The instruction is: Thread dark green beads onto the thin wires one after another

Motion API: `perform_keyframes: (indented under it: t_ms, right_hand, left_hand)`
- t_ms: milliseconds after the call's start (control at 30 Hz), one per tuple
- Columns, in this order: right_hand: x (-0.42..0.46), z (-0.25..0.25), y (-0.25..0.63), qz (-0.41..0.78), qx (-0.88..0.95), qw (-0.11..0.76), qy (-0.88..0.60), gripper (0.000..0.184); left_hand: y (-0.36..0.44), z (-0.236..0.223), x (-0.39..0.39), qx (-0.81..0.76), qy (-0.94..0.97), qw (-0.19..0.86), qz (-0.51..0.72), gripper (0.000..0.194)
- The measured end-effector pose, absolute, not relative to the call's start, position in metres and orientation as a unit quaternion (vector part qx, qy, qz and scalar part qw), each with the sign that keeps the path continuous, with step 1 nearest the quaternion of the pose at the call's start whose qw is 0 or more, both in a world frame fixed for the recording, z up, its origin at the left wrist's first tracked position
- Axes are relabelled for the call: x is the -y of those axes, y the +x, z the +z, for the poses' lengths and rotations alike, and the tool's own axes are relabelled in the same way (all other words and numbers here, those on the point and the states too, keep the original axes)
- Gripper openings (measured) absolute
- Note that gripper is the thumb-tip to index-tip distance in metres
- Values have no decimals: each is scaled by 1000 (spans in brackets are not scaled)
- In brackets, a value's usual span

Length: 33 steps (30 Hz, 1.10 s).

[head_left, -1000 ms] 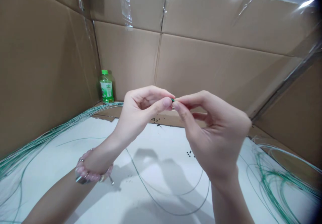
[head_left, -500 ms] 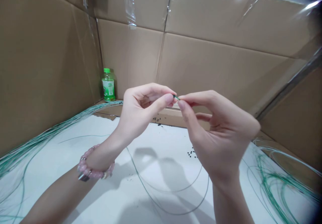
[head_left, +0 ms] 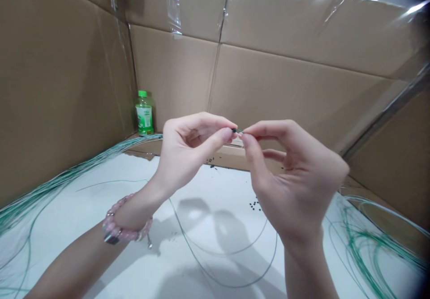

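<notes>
My left hand (head_left: 191,149) and my right hand (head_left: 290,173) meet in mid-air above the white table, fingertips nearly touching. Between them is a short green-sheathed wire end (head_left: 238,130) with a dark tip, pinched by the thumb and finger of each hand. It is too small to tell whether the hands hold separate pieces. Below my hands, a thin green wire (head_left: 215,256) curves across the table. A pink bead bracelet (head_left: 126,224) circles my left wrist.
Cardboard walls (head_left: 268,79) with clear tape surround the white table (head_left: 101,205). Bundles of green wire lie at the left (head_left: 67,180) and right (head_left: 369,245). Several small black bits (head_left: 254,206) lie on the table. A green-capped plastic bottle (head_left: 144,114) stands in the back corner.
My right hand has shifted to the right, and the gap between my fingertips has widened slightly. More of the green wire end shows between them.
</notes>
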State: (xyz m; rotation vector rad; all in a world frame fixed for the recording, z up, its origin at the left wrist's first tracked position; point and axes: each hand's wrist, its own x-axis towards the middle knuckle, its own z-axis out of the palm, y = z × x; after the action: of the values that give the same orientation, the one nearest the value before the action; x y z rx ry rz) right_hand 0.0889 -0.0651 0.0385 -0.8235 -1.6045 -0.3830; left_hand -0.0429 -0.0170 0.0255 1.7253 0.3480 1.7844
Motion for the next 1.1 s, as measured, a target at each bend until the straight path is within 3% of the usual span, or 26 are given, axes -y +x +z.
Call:
perform_keyframes:
  t_ms: [700, 1100]
  right_hand:
    - [68, 42, 94, -202, 728, 557, -346, 14]
    - [67, 41, 97, -149, 725, 590, -323, 19]
  left_hand:
    - [-47, 30, 22, -149, 707, 230, 652, 11]
    - [-52, 31, 23, -164, 722, 188, 646, 5]
